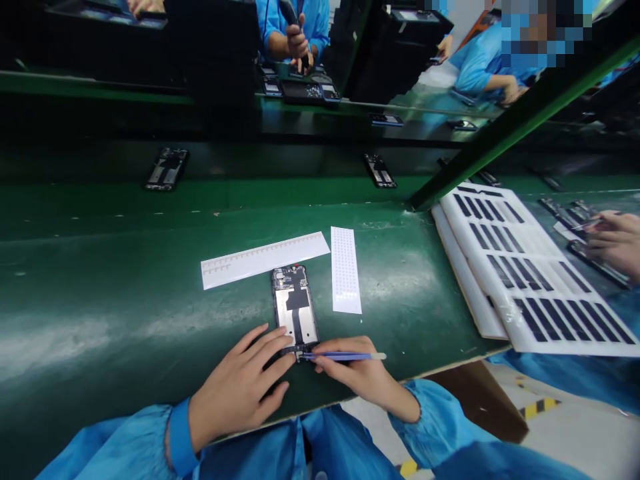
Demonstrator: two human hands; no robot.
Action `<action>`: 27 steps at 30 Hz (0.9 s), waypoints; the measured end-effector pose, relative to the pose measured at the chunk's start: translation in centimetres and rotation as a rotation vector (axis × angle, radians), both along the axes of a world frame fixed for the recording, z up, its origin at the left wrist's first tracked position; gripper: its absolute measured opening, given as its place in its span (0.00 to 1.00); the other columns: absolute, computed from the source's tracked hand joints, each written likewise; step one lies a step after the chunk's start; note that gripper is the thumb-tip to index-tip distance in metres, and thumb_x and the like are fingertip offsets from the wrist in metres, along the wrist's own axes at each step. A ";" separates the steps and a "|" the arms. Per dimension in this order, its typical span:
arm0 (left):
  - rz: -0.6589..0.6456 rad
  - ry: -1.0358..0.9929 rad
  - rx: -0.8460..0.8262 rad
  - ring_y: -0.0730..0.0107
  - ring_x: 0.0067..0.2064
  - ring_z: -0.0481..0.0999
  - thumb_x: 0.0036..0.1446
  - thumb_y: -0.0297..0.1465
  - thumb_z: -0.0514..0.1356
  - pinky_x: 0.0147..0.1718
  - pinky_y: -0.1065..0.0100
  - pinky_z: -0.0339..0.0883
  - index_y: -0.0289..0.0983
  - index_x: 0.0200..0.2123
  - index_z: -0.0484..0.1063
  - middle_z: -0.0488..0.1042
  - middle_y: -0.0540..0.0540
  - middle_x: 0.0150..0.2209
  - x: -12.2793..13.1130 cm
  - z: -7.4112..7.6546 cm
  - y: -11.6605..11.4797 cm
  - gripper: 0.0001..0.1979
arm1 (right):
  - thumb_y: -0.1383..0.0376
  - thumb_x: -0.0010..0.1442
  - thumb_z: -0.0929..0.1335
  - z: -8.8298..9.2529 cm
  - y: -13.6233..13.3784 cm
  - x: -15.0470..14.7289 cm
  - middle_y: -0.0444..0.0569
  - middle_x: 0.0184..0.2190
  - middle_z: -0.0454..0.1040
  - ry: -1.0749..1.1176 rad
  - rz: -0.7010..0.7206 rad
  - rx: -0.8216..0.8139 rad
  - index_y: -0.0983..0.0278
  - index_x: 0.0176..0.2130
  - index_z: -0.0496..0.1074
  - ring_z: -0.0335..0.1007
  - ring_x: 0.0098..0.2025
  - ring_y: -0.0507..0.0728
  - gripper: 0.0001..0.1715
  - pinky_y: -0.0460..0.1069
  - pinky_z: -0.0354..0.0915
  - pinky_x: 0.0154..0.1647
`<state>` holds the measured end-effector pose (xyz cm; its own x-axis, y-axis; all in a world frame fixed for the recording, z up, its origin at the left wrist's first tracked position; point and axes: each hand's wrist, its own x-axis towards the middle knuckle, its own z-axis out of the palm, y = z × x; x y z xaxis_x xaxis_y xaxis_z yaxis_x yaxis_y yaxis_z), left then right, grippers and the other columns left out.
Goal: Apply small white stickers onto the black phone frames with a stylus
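An opened phone body (295, 303) lies on the green table, its circuit board at the far end and a silvery plate below it. My left hand (245, 380) has its fingers spread, with fingertips resting on the phone's near left edge. Pinched in my right hand (357, 373) are purple tweezers (350, 357), whose tips touch the near end of the phone. Beyond the phone lies a white label strip (265, 259) with small marks. Another white sheet (346, 270) of tiny stickers sits to the right of the phone.
White foam trays (545, 280) with black strips stand at the right, beside a co-worker's hand (617, 243). A green post (500, 140) slants across the upper right. Opened phones (167, 169) (380, 171) lie on the far ledge. People in blue work behind it.
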<state>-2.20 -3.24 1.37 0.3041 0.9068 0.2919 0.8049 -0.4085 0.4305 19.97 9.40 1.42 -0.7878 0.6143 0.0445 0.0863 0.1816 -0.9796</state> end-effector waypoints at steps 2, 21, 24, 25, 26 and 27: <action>-0.002 0.017 -0.003 0.56 0.61 0.65 0.66 0.31 0.53 0.63 0.48 0.58 0.36 0.54 0.70 0.69 0.40 0.56 0.0 0.1 0.1 0.15 | 0.64 0.64 0.73 0.1 0.1 -0.2 0.47 0.30 0.81 -0.001 0.013 0.012 0.63 0.42 0.80 0.79 0.29 0.55 0.06 0.46 0.75 0.33; 0.221 0.047 0.098 0.44 0.67 0.53 0.62 0.34 0.57 0.59 0.43 0.63 0.37 0.57 0.67 0.56 0.36 0.66 3.3 -0.8 -0.4 0.21 | 0.54 0.64 0.72 0.5 2.3 0.0 0.48 0.25 0.80 -0.005 -0.107 -0.068 0.63 0.41 0.79 0.78 0.25 0.57 0.15 0.47 0.76 0.28; 0.351 0.267 0.155 0.33 0.67 0.52 0.60 0.49 0.59 0.55 0.33 0.62 0.41 0.63 0.62 0.53 0.36 0.68 7.0 -2.0 0.9 0.32 | 0.48 0.61 0.72 1.0 6.5 -0.5 0.52 0.27 0.80 0.046 -0.354 0.049 0.63 0.40 0.79 0.78 0.26 0.61 0.21 0.51 0.78 0.29; 0.390 0.347 0.167 0.29 0.65 0.54 0.58 0.53 0.58 0.52 0.32 0.62 0.41 0.63 0.62 0.54 0.34 0.67 7.7 -2.4 1.6 0.35 | 0.45 0.59 0.72 1.3 8.1 -1.0 0.55 0.30 0.80 0.033 -0.382 0.091 0.63 0.40 0.79 0.79 0.28 0.62 0.24 0.53 0.79 0.30; 0.407 0.430 0.150 0.28 0.63 0.58 0.58 0.54 0.59 0.52 0.31 0.61 0.40 0.63 0.63 0.56 0.31 0.66 7.9 -2.8 2.2 0.36 | 0.42 0.57 0.73 1.7 9.6 -1.6 0.57 0.32 0.80 0.012 -0.385 0.131 0.62 0.40 0.79 0.79 0.29 0.64 0.27 0.54 0.79 0.29; 0.365 0.516 0.130 0.30 0.62 0.60 0.58 0.53 0.59 0.53 0.32 0.60 0.40 0.62 0.64 0.57 0.30 0.65 7.5 -3.0 2.8 0.35 | 0.39 0.54 0.73 2.1 10.9 -2.4 0.58 0.32 0.80 -0.003 -0.392 0.175 0.61 0.40 0.80 0.79 0.29 0.65 0.30 0.54 0.79 0.28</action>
